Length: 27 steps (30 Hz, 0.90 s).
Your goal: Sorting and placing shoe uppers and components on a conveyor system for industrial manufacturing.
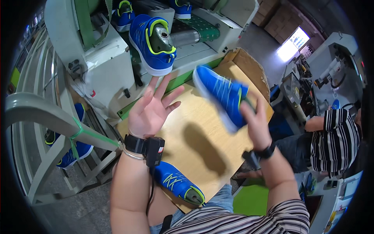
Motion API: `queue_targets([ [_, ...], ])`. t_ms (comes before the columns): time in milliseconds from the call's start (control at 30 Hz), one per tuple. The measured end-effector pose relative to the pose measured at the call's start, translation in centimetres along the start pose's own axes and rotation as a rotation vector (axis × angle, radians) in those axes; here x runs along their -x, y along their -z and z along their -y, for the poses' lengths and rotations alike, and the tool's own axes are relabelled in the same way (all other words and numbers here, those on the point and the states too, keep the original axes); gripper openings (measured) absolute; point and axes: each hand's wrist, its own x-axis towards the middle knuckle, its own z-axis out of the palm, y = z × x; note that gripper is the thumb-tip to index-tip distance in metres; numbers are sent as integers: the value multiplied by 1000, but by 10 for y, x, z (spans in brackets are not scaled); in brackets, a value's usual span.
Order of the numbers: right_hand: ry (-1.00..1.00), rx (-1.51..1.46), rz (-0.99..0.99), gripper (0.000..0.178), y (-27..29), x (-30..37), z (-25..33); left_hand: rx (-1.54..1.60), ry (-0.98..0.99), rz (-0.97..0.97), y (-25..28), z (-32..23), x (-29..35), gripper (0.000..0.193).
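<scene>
My right hand (pixel 255 121) grips a blue sneaker (pixel 220 91) by its heel and collar, holding it above the wooden board with the toe toward the upper left. That sneaker is smeared by motion. Palm up, my left hand (pixel 150 111) has its fingers spread and holds nothing. Its fingertips are just below the heel of another blue sneaker (pixel 142 39) with lime lining and a shoe last inside, at the machine's mouth; whether they touch, I cannot tell. On the board's near edge, by my left forearm, lies a third blue sneaker (pixel 175 181), also with a last in it.
The pale wooden board (pixel 198 113) spans the middle, with a torn cardboard piece (pixel 249 70) at its far right. A machine with a green belt (pixel 208 31) carries more sneakers. Curved metal rails (pixel 58 117) and a rack of sneakers stand left. At right sits a person in stripes (pixel 335 142).
</scene>
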Motion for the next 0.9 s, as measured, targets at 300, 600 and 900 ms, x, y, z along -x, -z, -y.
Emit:
queue_targets([
  [300,409,593,-169,64,-37,-314,0,-118,14,20,-7,-6,-8,95],
  [600,-203,882,-36,76,12,-271,-162,-51,-13,-21,-1,-2,-11,85],
  [900,20,476,604,26,-34,-63,-104,11,-74,-31,25,-11,2,71],
])
